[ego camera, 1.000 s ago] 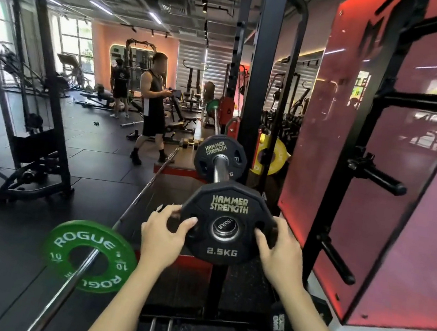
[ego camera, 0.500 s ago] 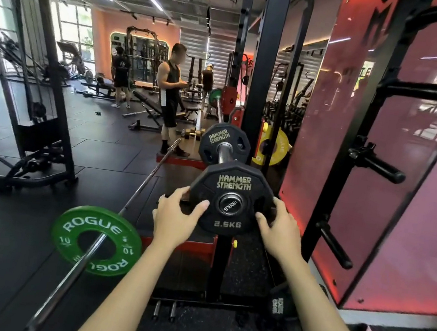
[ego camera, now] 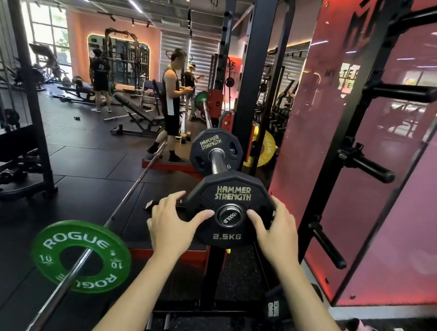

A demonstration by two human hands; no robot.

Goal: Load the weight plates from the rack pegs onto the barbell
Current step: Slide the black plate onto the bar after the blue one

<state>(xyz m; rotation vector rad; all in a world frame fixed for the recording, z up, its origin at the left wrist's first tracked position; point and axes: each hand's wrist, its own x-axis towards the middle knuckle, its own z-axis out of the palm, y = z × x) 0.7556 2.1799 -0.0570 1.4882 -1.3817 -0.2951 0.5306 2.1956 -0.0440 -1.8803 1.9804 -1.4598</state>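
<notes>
While our left hand (ego camera: 173, 222) grips the left rim of the black 2.5 kg Hammer Strength plate (ego camera: 229, 211), thumb across its face and fingers curled over the edge, our right hand (ego camera: 277, 231) grips the right rim the same way. We hold the plate upright at the near end of the barbell sleeve (ego camera: 216, 161), whose steel end cap (ego camera: 229, 215) shows through the plate's centre hole. Farther along the same sleeve sits a second black Hammer Strength plate (ego camera: 214, 149). Just right of our hands stands the black rack upright (ego camera: 332, 164) with its bare storage pegs (ego camera: 366, 165). Lower left, a green Rogue 10 plate (ego camera: 81, 255) sits on another barbell (ego camera: 129, 189) lying over the black floor (ego camera: 1, 261).
</notes>
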